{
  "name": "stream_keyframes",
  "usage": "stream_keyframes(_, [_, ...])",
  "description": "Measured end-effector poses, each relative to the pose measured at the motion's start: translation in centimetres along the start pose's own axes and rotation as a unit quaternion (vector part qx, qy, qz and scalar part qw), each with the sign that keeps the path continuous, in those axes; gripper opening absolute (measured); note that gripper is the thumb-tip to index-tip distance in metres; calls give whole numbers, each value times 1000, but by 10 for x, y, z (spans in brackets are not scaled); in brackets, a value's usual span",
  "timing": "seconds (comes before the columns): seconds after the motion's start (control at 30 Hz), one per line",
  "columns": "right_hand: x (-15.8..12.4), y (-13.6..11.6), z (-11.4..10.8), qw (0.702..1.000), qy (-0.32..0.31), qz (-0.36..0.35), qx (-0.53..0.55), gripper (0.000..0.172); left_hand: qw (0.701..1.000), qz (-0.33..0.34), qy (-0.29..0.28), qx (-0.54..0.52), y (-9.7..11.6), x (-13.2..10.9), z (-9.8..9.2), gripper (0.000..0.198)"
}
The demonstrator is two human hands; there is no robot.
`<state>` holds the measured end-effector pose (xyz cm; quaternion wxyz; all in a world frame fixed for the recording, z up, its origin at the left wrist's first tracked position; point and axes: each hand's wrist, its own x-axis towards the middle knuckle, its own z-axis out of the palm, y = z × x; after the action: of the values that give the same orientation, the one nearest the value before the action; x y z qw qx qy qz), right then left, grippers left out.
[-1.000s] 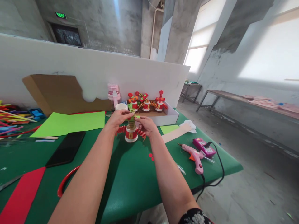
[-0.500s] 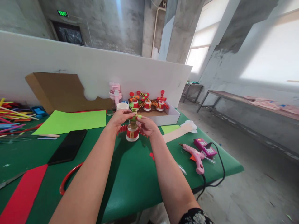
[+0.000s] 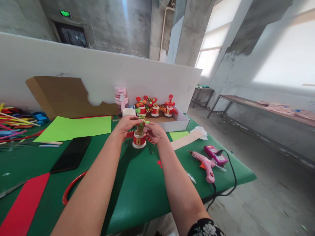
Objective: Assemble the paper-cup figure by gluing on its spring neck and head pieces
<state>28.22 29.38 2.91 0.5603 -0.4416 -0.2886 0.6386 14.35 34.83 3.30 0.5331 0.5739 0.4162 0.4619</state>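
Left hand (image 3: 128, 126) and right hand (image 3: 156, 132) pinch the green upper part of a red-and-white figure (image 3: 139, 140) near center frame; a pink glue gun (image 3: 208, 166) lies on the bench (image 3: 140, 186), lower right.

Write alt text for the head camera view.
The left hand and right hand hold a red figure by its green upper part at a green table. Three similar figures sit in a white box behind; a pink glue gun lies at right.

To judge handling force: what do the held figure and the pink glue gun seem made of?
Held figure: probably paper or card, fairly matte; its red arms show accordion folds. Glue gun: likely moulded plastic, smooth, judging by its evenly coloured, rounded handle.
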Motion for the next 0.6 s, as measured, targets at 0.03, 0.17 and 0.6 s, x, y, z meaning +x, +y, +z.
stream_keyframes(0.03, [0,0,0,1000,1,-2,-3,15,1000,-2,1,1,1,-1,0,49])
stream_keyframes(0.17, [0,0,0,1000,6,-9,-15,15,1000,-4,1,7,3,-2,0,45])
stream_keyframes(0.6, [7,5,-5,999,-15,-28,-8,14,999,-10,18,40,-4,1,-2,45])
